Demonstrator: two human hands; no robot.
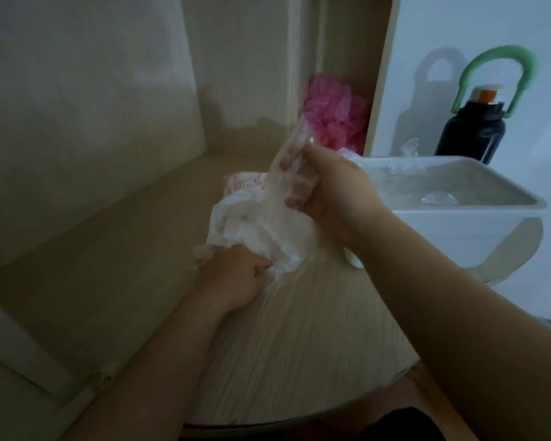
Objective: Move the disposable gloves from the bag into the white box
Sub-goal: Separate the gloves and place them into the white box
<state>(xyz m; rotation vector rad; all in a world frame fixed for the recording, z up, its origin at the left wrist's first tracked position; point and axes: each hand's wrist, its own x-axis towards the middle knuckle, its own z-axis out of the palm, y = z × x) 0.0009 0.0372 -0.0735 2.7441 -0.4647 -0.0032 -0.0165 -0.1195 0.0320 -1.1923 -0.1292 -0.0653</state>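
**Gloves pulled from the bag, box waiting at the right**

The right hand (331,192) was raised above the table (299,329), its fingers curled shut around a bunch of clear gloves (287,167). The thin film stood up past the knuckles and trailed down into the crumpled bag (245,230) below. The hand seemed to be held high so that the gloves would draw clear of the bag's mouth rather than drag the whole bag along.

The left hand (236,275) lay low on the table at the near edge of the bag, closed into a loose fist with plastic pinched in it. Judging by its position, it was there to pin the bag down while the other hand pulled.

The box (458,230) stood just to the right of the raised hand, open at the top, and a few wisps of clear film already showed at its far rim. Its place close by the right hand kept the carry short. How many gloves were left in the bag could not be told; bag and gloves were both pale and crumpled, and the picture was soft.

A black bottle (471,135) stood behind the box, and a pink bundle (334,113) sat in the shelf nook beyond, neither in the way.
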